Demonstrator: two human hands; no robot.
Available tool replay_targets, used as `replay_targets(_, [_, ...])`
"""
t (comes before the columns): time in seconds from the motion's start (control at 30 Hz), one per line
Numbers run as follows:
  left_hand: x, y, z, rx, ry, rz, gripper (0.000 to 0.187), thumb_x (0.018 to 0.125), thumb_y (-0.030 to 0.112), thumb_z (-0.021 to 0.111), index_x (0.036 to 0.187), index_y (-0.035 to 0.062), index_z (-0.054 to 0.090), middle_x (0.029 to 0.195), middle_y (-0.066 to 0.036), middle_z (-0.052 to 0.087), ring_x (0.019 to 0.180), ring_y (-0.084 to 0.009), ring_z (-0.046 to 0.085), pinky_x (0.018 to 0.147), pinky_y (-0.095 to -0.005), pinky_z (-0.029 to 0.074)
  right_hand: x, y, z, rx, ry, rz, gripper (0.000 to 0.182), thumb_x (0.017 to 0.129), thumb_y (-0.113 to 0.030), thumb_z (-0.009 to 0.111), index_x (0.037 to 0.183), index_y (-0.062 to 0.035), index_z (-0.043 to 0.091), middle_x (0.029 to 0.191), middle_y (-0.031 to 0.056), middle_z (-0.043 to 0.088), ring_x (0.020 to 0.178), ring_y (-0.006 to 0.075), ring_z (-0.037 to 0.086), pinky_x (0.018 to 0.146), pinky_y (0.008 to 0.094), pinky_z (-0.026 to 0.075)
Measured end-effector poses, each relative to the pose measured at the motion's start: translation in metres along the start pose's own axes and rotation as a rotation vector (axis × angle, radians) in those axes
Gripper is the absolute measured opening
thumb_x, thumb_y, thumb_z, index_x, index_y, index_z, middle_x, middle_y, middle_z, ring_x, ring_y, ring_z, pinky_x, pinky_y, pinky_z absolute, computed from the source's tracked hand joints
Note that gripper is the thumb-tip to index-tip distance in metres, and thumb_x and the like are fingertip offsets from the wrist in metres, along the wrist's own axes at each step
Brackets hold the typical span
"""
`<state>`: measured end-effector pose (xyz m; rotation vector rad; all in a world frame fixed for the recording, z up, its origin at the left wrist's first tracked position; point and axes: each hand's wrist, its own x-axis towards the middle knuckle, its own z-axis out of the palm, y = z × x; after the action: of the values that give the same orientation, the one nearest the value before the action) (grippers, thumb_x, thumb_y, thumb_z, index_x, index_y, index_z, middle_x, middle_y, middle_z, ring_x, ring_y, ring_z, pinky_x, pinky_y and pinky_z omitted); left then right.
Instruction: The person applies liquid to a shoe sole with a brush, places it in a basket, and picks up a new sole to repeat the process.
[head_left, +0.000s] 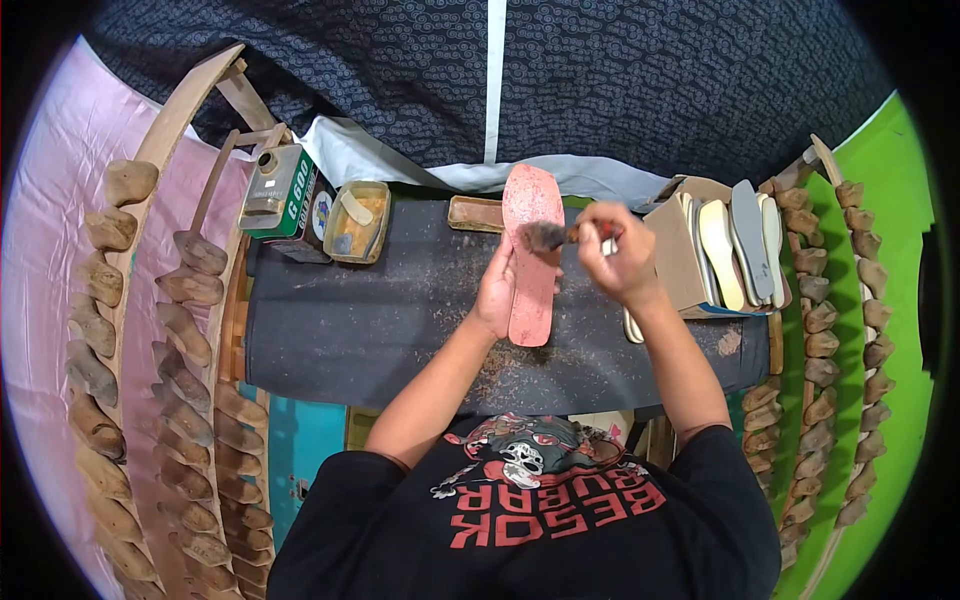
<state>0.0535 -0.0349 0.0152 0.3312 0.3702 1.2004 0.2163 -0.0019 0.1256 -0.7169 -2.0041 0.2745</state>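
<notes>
A long pink-red sole-shaped piece (533, 300) is held lengthwise over the dark table, its wide end away from me. My left hand (497, 290) grips it from the left side, with fingertips showing at its right edge. In my right hand (618, 252) is a brush (546, 236), its handle between closed fingers. The dark bristles lie over the middle of the pink piece, whose upper part looks wet and shiny.
On the dark table (380, 330) lie scattered crumbs. A G 600 can (290, 205), a yellowish tub (357, 222) and a shallow tray (475, 213) stand at the back. A cardboard box (672, 255) holds several insoles (716, 250). Racks of wooden lasts (185, 335) flank both sides.
</notes>
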Motion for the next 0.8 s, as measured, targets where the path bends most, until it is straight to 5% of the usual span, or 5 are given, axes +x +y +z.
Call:
replay_targets(0.13, [0.004,-0.007,-0.011,-0.018,-0.168,-0.018,0.058,0.104,0.054,0.033,0.132,0.0074,0.054,0.11,-0.01,0.067,0.088,-0.024,0.069,0.075,-0.039,0.059,0.025,0.018,-0.008,-0.083,0.127,0.087,0.01,0.089,-0.002,0.064,0.097,-0.0014,0.059,0.075,0.0082,0.064,0.059,0.0145,0.062,0.057,0.0286,0.051])
replay_targets(0.2, [0.003,-0.011,-0.005,0.039,-0.09,-0.024,0.06,0.104,0.057,0.028,0.129,0.0087,0.054,0.096,-0.011,0.068,0.084,-0.0197,0.068,0.074,-0.0335,0.057,0.025,0.015,-0.006,-0.128,0.106,0.023,0.01,0.088,-0.002,0.064,0.097,-0.0012,0.059,0.075,0.0087,0.064,0.06,0.0155,0.063,0.057,0.029,0.051])
replay_targets(0.4, [0.0,-0.012,-0.011,-0.059,-0.054,-0.074,0.06,0.104,0.058,0.032,0.128,0.0096,0.056,0.096,-0.006,0.068,0.085,-0.02,0.068,0.075,-0.034,0.057,0.019,-0.003,0.012,-0.027,0.008,-0.162,0.012,0.088,-0.006,0.067,0.097,-0.0015,0.06,0.074,0.0092,0.063,0.061,0.0179,0.062,0.057,0.0307,0.051])
replay_targets(0.6, [0.001,-0.019,-0.02,0.041,-0.169,-0.031,0.063,0.103,0.061,0.031,0.128,0.0088,0.056,0.099,-0.009,0.068,0.084,-0.0205,0.067,0.077,-0.0338,0.055,0.039,0.021,0.007,-0.094,0.115,0.075,0.011,0.091,-0.006,0.065,0.098,-0.0019,0.058,0.073,0.0094,0.062,0.06,0.0173,0.062,0.056,0.0305,0.05])
replay_targets(0.8, [-0.001,-0.02,-0.023,-0.108,-0.129,-0.107,0.061,0.104,0.058,0.029,0.13,0.01,0.057,0.103,-0.011,0.069,0.088,-0.0215,0.068,0.08,-0.0364,0.056,0.032,-0.002,0.016,-0.033,0.014,-0.11,0.013,0.089,-0.006,0.068,0.098,-0.001,0.059,0.078,0.0115,0.065,0.065,0.0187,0.065,0.06,0.0304,0.053])
